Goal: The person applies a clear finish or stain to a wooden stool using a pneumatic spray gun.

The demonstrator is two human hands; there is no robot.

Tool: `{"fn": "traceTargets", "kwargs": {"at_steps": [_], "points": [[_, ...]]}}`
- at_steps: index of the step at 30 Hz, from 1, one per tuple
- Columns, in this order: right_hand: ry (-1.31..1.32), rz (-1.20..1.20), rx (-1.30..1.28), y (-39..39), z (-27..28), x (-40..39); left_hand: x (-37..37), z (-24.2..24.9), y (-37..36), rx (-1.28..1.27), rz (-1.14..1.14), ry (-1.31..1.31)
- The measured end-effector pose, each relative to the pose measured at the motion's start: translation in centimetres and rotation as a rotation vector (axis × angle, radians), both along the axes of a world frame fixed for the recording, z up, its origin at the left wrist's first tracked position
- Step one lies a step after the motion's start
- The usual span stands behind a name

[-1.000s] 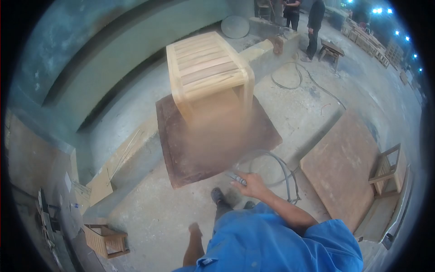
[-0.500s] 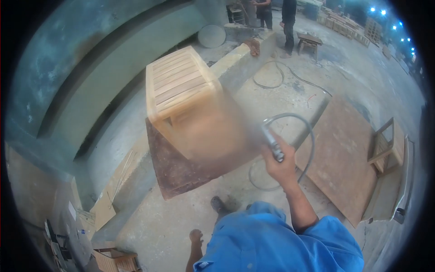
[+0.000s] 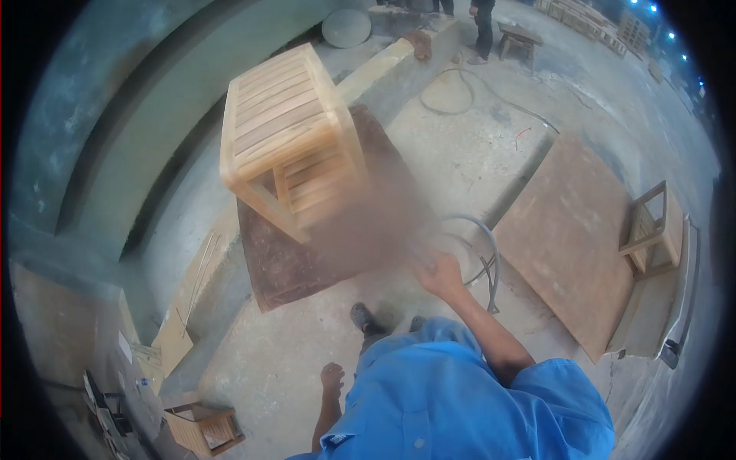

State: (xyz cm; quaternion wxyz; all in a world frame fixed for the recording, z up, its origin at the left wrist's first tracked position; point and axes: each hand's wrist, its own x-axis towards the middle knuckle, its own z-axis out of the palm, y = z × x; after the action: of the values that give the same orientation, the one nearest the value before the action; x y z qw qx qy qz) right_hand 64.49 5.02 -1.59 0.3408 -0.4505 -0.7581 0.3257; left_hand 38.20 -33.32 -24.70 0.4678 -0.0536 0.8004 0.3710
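A slatted wooden stool or small table [image 3: 284, 107] stands tilted in view on a dark brown board [image 3: 268, 272]. My right hand [image 3: 441, 276] is wrapped round a spray gun on the near right side of the wooden piece, apart from it. Brownish haze hides most of the gun and the lower part of the wood. A grey hose [image 3: 494, 261] loops down beside the hand. My left hand [image 3: 332, 377] hangs low by my body with its fingers curled, and I see nothing in it.
A large brown sheet [image 3: 571, 238] lies to the right, with a small wooden frame [image 3: 652, 234] at its far edge. A low concrete ledge [image 3: 391, 65] runs behind the piece. A slatted wooden piece [image 3: 201, 429] sits lower left. People's legs [image 3: 483, 34] show at the back.
My right hand has moved left with the spray gun, which is now blurred in haze. The view has tilted down, and more slats under the wooden piece's top show.
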Motion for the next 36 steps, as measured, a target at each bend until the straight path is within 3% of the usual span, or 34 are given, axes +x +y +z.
{"fn": "traceTargets", "kwargs": {"at_steps": [5,7,8,11,13,15,17,18,21,24,27,31,33,36], "points": [[-0.117,-0.035,-0.072,-0.7,-3.8,0.0,-1.7,-5.4,-8.4,0.121,-0.170,0.037],[-0.060,-0.042,-0.090,-0.6,-2.1,-0.6,-1.5,-2.8,-8.0,0.022,0.156,-0.132],[0.010,-0.046,-0.085,-0.2,0.0,-0.8,-1.0,0.7,-5.9,-0.037,0.191,-0.076],[0.255,-0.004,0.046,0.5,8.8,-1.1,-5.5,1.7,-2.7,-0.007,0.252,0.009],[0.370,0.021,0.186,0.8,14.1,-1.1,-10.0,3.5,1.9,0.197,0.127,0.176],[0.457,0.035,0.315,1.0,16.5,-1.6,-13.9,9.4,10.9,0.292,0.044,0.344],[0.428,0.063,0.255,1.3,16.6,-2.1,-17.9,15.2,19.8,0.509,-0.110,0.549],[0.413,0.073,0.224,1.4,16.5,-2.4,-21.8,15.3,23.1,0.622,-0.234,0.729],[0.247,0.071,0.013,0.6,11.7,-3.5,-20.9,26.4,35.1,0.851,-0.238,0.818],[0.213,0.007,-0.223,-1.2,6.8,-4.6,-24.4,27.1,41.1,0.792,-0.396,0.893],[0.274,-0.090,-0.342,-2.3,4.6,-6.8,-25.8,25.7,42.7,0.766,-0.375,0.731],[0.235,-0.234,-0.360,-1.1,4.5,-11.2,-25.3,25.8,42.1,0.750,-0.360,0.716],[0.277,-0.282,-0.212,0.1,3.3,-14.1,-25.6,25.6,42.2,0.689,-0.377,0.742],[0.230,-0.278,-0.240,1.0,3.5,-17.5,-25.1,25.5,42.1,0.815,-0.399,0.753]]}}
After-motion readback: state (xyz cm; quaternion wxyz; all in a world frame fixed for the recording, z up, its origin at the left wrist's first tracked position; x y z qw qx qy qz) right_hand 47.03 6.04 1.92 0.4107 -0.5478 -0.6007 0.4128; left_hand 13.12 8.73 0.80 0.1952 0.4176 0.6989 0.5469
